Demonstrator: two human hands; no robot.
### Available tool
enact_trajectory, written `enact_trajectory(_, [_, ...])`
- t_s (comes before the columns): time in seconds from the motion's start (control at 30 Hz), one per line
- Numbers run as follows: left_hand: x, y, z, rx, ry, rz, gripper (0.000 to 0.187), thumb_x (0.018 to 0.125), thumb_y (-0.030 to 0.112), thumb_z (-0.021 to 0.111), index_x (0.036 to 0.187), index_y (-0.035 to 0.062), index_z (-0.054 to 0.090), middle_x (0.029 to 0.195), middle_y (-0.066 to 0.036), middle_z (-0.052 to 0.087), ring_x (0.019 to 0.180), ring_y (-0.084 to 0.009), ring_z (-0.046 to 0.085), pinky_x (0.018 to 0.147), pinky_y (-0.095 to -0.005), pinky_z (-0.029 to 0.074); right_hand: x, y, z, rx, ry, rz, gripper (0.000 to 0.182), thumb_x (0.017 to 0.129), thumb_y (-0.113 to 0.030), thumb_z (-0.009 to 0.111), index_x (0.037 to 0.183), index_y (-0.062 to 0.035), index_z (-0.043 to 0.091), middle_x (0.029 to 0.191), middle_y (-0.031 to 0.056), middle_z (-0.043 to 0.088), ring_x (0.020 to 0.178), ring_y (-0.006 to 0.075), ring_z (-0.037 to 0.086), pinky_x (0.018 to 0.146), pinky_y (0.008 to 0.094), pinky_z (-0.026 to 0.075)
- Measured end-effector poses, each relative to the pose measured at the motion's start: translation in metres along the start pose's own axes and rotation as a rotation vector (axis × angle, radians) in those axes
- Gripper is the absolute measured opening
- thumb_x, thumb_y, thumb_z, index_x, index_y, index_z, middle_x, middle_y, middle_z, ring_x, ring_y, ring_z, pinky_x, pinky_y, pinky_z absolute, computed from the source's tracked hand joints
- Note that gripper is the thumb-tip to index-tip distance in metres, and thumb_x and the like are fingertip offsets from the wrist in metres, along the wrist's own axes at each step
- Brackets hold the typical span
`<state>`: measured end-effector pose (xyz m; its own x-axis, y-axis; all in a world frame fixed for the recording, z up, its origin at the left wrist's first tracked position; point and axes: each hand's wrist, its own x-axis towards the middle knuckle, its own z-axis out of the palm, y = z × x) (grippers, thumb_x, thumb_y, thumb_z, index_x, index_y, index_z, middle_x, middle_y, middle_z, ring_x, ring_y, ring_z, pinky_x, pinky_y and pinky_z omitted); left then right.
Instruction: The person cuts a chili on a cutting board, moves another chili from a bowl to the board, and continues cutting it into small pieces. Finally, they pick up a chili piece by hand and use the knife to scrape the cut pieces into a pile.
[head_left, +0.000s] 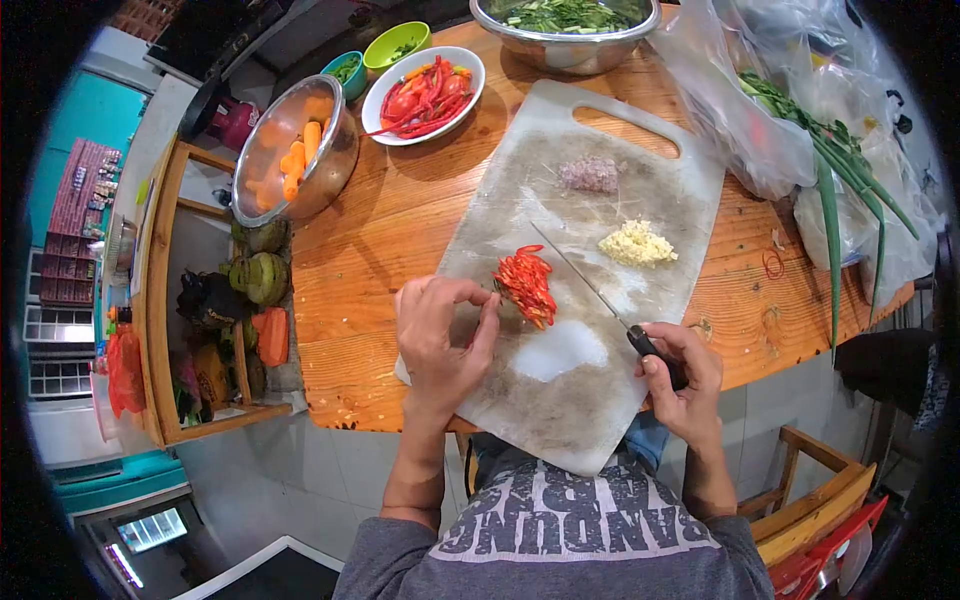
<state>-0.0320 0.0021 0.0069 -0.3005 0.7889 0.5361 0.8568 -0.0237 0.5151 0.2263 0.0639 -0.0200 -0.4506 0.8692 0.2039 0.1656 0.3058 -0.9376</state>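
Note:
My right hand [688, 385] grips a knife [642, 342] by its black handle, the thin blade slanting up and left across the white cutting board [480, 225]. Thumb and forefinger of my left hand [445, 330] are pinched together beside a heap of sliced red chilies [527, 287]. What the pinch holds, if anything, is too small to make out. The blade lies just right of the chilies. Farther up the board are minced garlic [638, 244] and a small pile of chopped shallot [590, 174]. Nearer me is a pale worn patch of board.
Along the far side stand a metal bowl of carrots [345, 170], a white bowl of tomatoes and chilies [475, 90], small green bowls and a metal bowl [560, 48] of cut greens. Plastic bags [740, 150] and spring onions [830, 190] lie at right. A wooden shelf [160, 300] is left.

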Motion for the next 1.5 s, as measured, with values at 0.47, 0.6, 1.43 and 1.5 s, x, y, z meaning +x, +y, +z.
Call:
enact_trajectory(0.47, [-0.014,-0.018,-0.008,-0.26,0.108,-0.023,0.016,0.079,0.006,0.076,0.087,0.0091,0.062,0.084,-0.005,0.066,0.08,-0.0248,0.058,0.079,-0.0389,0.045,-0.037,0.04,0.002,-0.171,0.236,-0.213,0.038,0.099,-0.024,0.06,0.121,0.0055,0.053,0.09,0.014,0.066,0.067,0.0153,0.06,0.059,0.0258,0.048])
enact_trajectory(0.6, [-0.016,-0.016,-0.009,-0.213,0.126,0.008,0.016,0.081,0.006,0.074,0.093,0.0081,0.064,0.087,-0.006,0.067,0.081,-0.0252,0.06,0.078,-0.0395,0.046,-0.03,0.032,0.007,-0.156,0.291,-0.246,0.041,0.105,-0.029,0.051,0.129,0.0025,0.042,0.078,0.0094,0.059,0.055,0.0094,0.05,0.049,0.0218,0.04])
enact_trajectory(1.43, [-0.017,-0.013,-0.007,-0.19,0.214,-0.058,0.033,0.076,-0.011,0.066,0.106,0.0038,0.067,0.101,-0.013,0.063,0.087,-0.0234,0.065,0.073,-0.0321,0.055,-0.027,0.039,0.006,-0.153,0.366,-0.14,0.042,0.101,-0.023,0.058,0.133,-0.0012,0.042,0.076,0.0053,0.059,0.055,0.0056,0.048,0.048,0.0194,0.039])
enact_trajectory(1.5, [-0.017,-0.014,-0.007,-0.188,0.248,-0.084,0.033,0.075,-0.011,0.068,0.105,0.0044,0.068,0.1,-0.013,0.064,0.087,-0.0238,0.066,0.072,-0.0322,0.056,-0.025,0.038,0.007,-0.138,0.37,-0.146,0.042,0.102,-0.024,0.057,0.133,-0.0011,0.041,0.074,0.0056,0.058,0.054,0.0055,0.048,0.047,0.0193,0.039])
